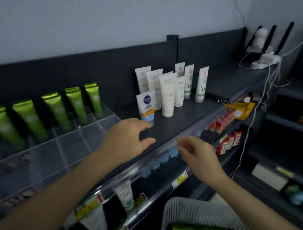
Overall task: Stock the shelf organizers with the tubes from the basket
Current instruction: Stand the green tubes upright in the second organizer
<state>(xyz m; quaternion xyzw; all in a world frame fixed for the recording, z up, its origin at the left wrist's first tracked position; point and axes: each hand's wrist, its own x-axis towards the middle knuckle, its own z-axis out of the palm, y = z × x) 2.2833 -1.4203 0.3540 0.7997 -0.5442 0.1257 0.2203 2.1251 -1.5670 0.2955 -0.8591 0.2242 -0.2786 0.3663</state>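
My view is dim and cool-toned with weak, diffuse shadows, my right hand [196, 153] shows motion blur, and the shelf [187, 115] bows near the frame edges.

Retail shop, toiletries aisle. Tiered dark grey metal shelving [183, 115] ahead of left hand [127, 140] fingers [143, 126]. Clear plastic price rail [198, 131] on shelf edge just beyond right hand [200, 156] fingers [183, 144]; yellow price labels [179, 178] below them. White stand-up cream tubes [166, 94] faced in rows beyond left fingers. Identical glossy green tubes [56, 111] lined in clear acrylic divided organizer [62, 153], left of left fingers. Red boxed packets [228, 142] on lower shelf, right of right fingers.
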